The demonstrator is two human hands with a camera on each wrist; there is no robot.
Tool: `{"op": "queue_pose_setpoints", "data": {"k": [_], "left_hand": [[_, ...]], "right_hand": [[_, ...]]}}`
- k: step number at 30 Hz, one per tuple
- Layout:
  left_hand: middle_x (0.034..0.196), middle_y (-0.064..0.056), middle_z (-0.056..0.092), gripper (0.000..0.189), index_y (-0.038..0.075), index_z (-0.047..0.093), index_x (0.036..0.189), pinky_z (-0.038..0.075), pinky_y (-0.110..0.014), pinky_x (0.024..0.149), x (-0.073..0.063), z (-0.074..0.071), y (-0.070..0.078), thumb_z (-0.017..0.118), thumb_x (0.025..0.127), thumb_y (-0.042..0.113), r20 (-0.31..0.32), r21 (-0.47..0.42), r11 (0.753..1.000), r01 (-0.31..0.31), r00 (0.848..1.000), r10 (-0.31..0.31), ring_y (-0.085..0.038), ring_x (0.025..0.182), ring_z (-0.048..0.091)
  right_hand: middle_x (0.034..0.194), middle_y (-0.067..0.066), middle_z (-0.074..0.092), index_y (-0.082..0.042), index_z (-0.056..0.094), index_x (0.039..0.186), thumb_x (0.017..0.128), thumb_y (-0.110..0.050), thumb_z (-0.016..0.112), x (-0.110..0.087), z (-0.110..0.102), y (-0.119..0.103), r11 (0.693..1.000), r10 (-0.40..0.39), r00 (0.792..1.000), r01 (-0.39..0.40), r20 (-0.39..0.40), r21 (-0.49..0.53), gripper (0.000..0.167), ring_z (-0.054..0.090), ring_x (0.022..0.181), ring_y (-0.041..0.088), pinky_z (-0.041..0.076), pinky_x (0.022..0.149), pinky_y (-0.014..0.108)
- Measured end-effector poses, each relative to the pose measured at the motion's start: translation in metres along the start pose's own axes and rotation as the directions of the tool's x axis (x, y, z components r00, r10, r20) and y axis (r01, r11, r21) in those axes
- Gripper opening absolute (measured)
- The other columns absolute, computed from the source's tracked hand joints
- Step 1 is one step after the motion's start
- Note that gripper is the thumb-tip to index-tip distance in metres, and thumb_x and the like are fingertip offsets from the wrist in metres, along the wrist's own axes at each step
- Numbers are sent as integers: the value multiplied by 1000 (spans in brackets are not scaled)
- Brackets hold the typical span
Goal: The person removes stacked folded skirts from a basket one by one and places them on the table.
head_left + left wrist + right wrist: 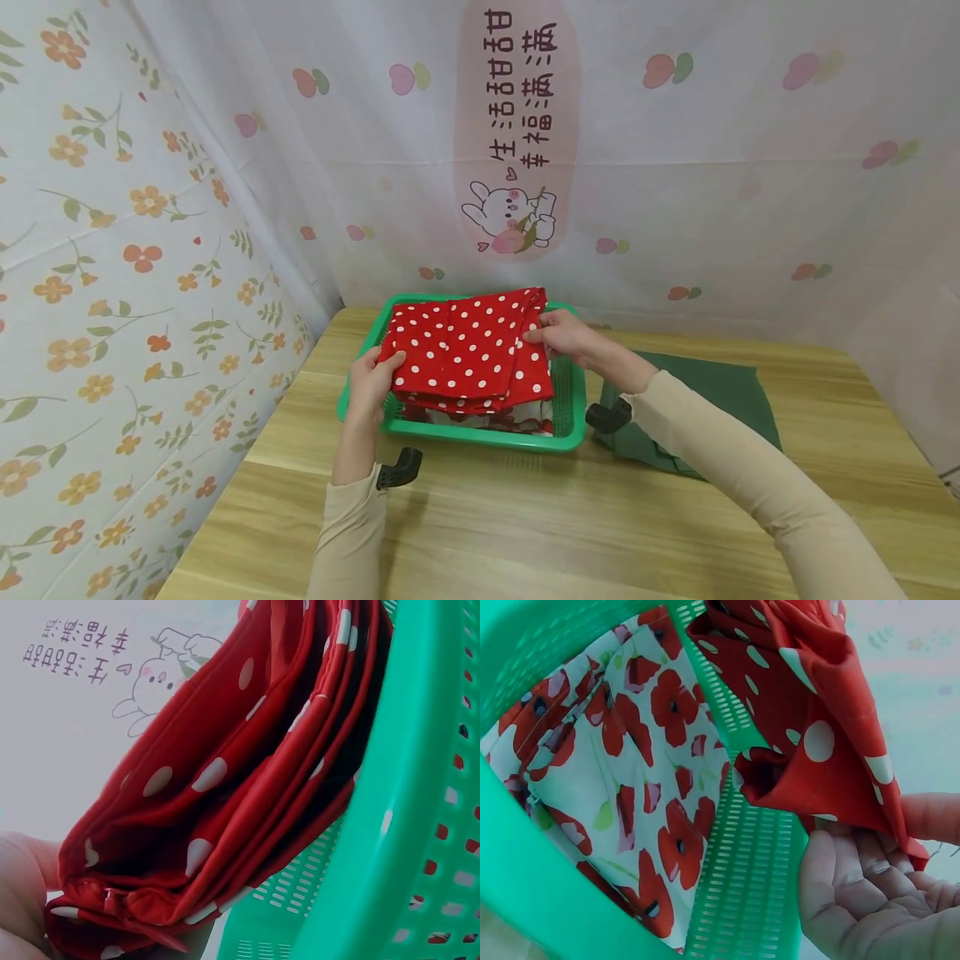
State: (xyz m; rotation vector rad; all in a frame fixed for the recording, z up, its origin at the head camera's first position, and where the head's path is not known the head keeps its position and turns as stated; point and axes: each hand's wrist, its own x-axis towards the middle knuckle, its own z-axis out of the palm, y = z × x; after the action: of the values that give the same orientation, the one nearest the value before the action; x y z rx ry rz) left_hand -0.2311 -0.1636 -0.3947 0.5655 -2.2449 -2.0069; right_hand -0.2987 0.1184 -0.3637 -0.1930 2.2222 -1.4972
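Note:
Both hands hold a folded red cloth with white polka dots (pixel 465 346) over a green plastic basket (pixel 480 437). My left hand (pixel 371 379) grips its left edge, thumb on top. At the right edge, my right hand (pixel 564 335) pinches the cloth between thumb and fingers. Several folded layers show from the side in the left wrist view, the cloth (pixel 225 787) lying close to the basket's rim (pixel 375 795). Below it in the basket lies a folded white cloth with red flowers (pixel 645 772), partly covered in the head view.
A folded dark green cloth (pixel 697 408) lies on the wooden table (pixel 480 525) to the right of the basket, partly behind the right forearm. A printed white curtain (pixel 360 167) hangs behind the table, and a floral one (pixel 112 292) hangs at the left.

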Motion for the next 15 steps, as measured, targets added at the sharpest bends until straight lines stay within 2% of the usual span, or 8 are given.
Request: {"op": "queue_pose_setpoints", "data": {"k": [7, 15], "left_hand": [[111, -15, 58, 38, -3, 53, 124, 50, -16, 66, -5, -3, 3, 56, 93, 20, 22, -50, 998, -22, 999, 23, -5, 75, 59], [105, -10, 58, 37, -4, 52, 123, 50, -16, 67, -12, -14, 3, 55, 94, 19, 31, -71, 997, -21, 999, 23, -2, 72, 60]], "right_hand": [[93, 9, 65, 9, 47, 120, 94, -12, 53, -7, -2, -2, 999, -31, 999, 29, 42, 42, 34, 65, 73, 12, 54, 70, 29], [104, 10, 62, 7, 39, 130, 94, -13, 52, -21, 7, -4, 988, -38, 996, 25, 79, 149, 43, 66, 80, 12, 54, 76, 30]]}}
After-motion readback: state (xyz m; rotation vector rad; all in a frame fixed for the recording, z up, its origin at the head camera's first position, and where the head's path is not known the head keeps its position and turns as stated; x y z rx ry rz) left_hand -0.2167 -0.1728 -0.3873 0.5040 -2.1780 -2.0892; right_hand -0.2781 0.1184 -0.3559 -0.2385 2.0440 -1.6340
